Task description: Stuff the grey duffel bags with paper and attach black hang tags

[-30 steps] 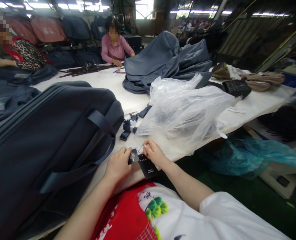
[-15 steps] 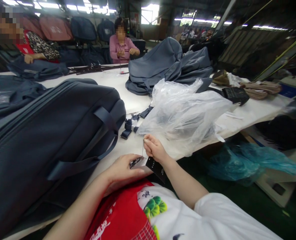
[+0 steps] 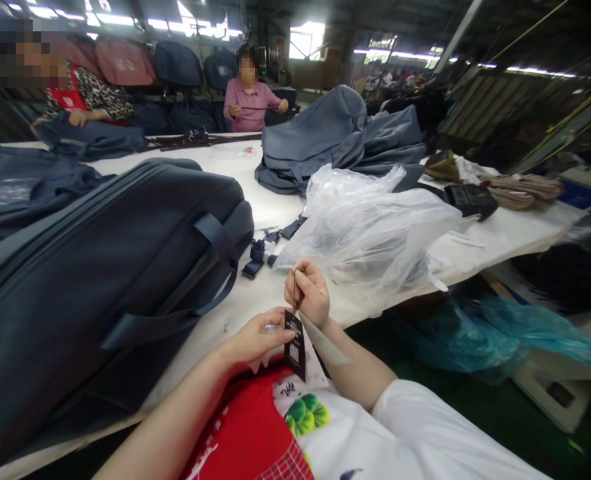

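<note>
A black hang tag [image 3: 294,353] with white print hangs upright in front of my body, with pale cards [image 3: 316,368] fanned out behind it. My left hand [image 3: 255,339] pinches the black tag near its upper part between thumb and fingers. Above it, my right hand [image 3: 309,292] is closed on the tag's thin string [image 3: 294,291], which runs down to the top of the tag. To the left lies a large dark blue bag [image 3: 140,260] with a webbing handle [image 3: 218,240], apart from both hands.
A crumpled clear plastic bag [image 3: 375,227] and short navy straps [image 3: 258,257] lie ahead on the white table [image 3: 270,293]. Beyond are grey-blue bags [image 3: 320,137]. Teal plastic [image 3: 505,340] is below at right. Two people [image 3: 249,100] work across the table.
The black tag has swung from lying tilted under my right wrist to hanging upright with its printed face showing. My left hand has moved right onto it, and my right hand has risen slightly.
</note>
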### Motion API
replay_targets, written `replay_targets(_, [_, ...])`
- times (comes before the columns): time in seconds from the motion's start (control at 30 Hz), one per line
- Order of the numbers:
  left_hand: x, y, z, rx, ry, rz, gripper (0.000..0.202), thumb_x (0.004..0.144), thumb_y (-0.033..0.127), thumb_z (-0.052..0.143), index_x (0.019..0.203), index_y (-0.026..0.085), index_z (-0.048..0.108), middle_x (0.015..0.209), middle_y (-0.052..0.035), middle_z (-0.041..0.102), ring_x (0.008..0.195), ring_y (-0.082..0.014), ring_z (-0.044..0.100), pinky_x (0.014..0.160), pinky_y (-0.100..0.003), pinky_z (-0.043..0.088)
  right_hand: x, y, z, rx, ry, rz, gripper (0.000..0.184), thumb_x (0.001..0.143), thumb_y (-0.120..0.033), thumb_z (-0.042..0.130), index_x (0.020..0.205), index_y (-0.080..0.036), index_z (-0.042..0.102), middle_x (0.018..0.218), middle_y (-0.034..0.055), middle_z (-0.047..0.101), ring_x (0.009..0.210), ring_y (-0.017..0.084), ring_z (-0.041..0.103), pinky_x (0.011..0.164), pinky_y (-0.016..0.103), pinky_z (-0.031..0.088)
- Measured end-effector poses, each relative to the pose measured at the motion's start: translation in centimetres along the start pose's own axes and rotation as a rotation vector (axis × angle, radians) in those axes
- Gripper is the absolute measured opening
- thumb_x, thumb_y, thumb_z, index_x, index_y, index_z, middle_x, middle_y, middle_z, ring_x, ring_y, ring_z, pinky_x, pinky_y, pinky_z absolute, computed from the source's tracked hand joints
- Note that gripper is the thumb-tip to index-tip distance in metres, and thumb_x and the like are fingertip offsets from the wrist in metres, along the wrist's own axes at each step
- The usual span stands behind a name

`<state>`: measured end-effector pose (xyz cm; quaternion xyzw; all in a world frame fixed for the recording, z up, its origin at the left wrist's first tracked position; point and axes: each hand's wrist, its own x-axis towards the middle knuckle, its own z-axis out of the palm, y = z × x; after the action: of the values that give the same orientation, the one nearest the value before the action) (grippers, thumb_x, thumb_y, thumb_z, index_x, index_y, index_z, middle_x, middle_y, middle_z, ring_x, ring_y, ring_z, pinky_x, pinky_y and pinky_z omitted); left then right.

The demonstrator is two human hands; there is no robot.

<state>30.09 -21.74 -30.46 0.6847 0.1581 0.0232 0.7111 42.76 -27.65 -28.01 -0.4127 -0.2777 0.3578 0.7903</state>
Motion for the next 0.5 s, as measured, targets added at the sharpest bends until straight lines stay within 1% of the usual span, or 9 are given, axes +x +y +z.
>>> replay_targets(0.07, [-0.1, -0.7, 0.8, -0.179, 0.002, -0.111, 0.042, 0.068, 0.054, 0.074, 0.080, 0.015, 0.062, 0.078, -0.0049, 0.066, 0.071, -0.0178, 0.061, 0.071, -0.030, 0.051, -0.7, 0.2, 0.2, -0.087, 0.032, -0.126, 0.020, 0.088, -0.041, 0.055, 0.091, -0.024, 0.044, 0.050, -0.0094, 0.037, 0.039, 0.007, 0.027, 0.039, 0.020, 0.022])
replay_targets(0.1, [-0.1, -1.1, 1.2, -0.270, 0.022, -0.152, 0.045, 0.065, 0.053, 0.078, 0.080, 0.015, 0.060, 0.071, -0.0030, 0.064, 0.062, -0.0151, 0.058, 0.062, -0.027, 0.049, -1.1, 0.3, 0.2, -0.138, 0.049, -0.192, 0.019, 0.090, -0.041, 0.053, 0.092, -0.024, 0.044, 0.052, -0.0081, 0.039, 0.041, 0.008, 0.031, 0.042, 0.021, 0.025])
replay_targets(0.13, [-0.1, -1.6, 1.5, -0.347, 0.054, -0.173, 0.046, 0.061, 0.051, 0.081, 0.078, 0.015, 0.057, 0.066, -0.0016, 0.062, 0.056, -0.0130, 0.056, 0.056, -0.024, 0.046, -1.3, 0.4, 0.1, -0.195, 0.067, -0.253, 0.018, 0.091, -0.041, 0.051, 0.093, -0.024, 0.045, 0.055, -0.0068, 0.042, 0.045, 0.009, 0.035, 0.045, 0.022, 0.028])
replay_targets(0.2, [-0.1, -2.2, 1.8, -0.445, 0.116, -0.172, 0.048, 0.058, 0.046, 0.085, 0.075, 0.016, 0.051, 0.062, 0.0002, 0.061, 0.052, -0.0109, 0.053, 0.051, -0.022, 0.042, -1.6, 0.6, -0.2, -0.315, 0.099, -0.350, 0.017, 0.093, -0.041, 0.048, 0.093, -0.024, 0.045, 0.059, -0.0050, 0.045, 0.050, 0.011, 0.041, 0.050, 0.025, 0.033])
replay_targets(0.27, [-0.1, -2.4, 1.4, -0.474, 0.183, -0.146, 0.048, 0.059, 0.043, 0.085, 0.076, 0.018, 0.047, 0.063, 0.0019, 0.060, 0.052, -0.0109, 0.054, 0.051, -0.021, 0.042, -1.4, 0.8, -0.8, -0.429, 0.105, -0.377, 0.016, 0.094, -0.041, 0.046, 0.094, -0.024, 0.046, 0.061, -0.0040, 0.047, 0.053, 0.012, 0.044, 0.055, 0.027, 0.038])
replay_targets(0.33, [-0.1, -2.2, 0.4, -0.411, 0.290, -0.111, 0.050, 0.057, 0.040, 0.085, 0.084, 0.020, 0.048, 0.066, 0.0039, 0.060, 0.055, -0.0119, 0.056, 0.053, -0.021, 0.044, -0.8, 1.2, -1.6, -0.510, 0.076, -0.314, 0.015, 0.094, -0.038, 0.046, 0.096, -0.023, 0.047, 0.063, -0.0035, 0.050, 0.055, 0.012, 0.048, 0.058, 0.027, 0.041])
replay_targets(0.4, [0.0, -1.8, -1.0, -0.236, 0.424, -0.091, 0.055, 0.054, 0.039, 0.085, 0.094, 0.019, 0.054, 0.069, 0.0042, 0.061, 0.060, -0.0133, 0.057, 0.057, -0.023, 0.045, -0.1, 1.5, -2.5, -0.526, 0.002, -0.184, 0.014, 0.093, -0.035, 0.048, 0.099, -0.022, 0.048, 0.065, -0.0035, 0.051, 0.057, 0.012, 0.052, 0.060, 0.027, 0.043])
replay_targets(0.43, [0.0, -1.6, -1.7, -0.132, 0.469, -0.095, 0.053, 0.054, 0.042, 0.083, 0.094, 0.018, 0.057, 0.070, 0.0032, 0.061, 0.062, -0.0143, 0.058, 0.060, -0.024, 0.046, 0.3, 1.7, -2.9, -0.527, -0.047, -0.119, 0.015, 0.092, -0.033, 0.048, 0.101, -0.021, 0.049, 0.067, -0.0033, 0.052, 0.059, 0.012, 0.054, 0.062, 0.027, 0.044])
replay_targets(0.5, [-0.2, -1.1, -2.9, 0.077, 0.521, -0.087, 0.042, 0.059, 0.049, 0.075, 0.083, 0.016, 0.064, 0.071, -0.0006, 0.063, 0.068, -0.0176, 0.059, 0.065, -0.027, 0.048, 0.7, 1.8, -3.4, -0.565, -0.148, -0.035, 0.018, 0.090, -0.031, 0.048, 0.104, -0.020, 0.054, 0.074, -0.0011, 0.056, 0.067, 0.013, 0.056, 0.068, 0.028, 0.046])
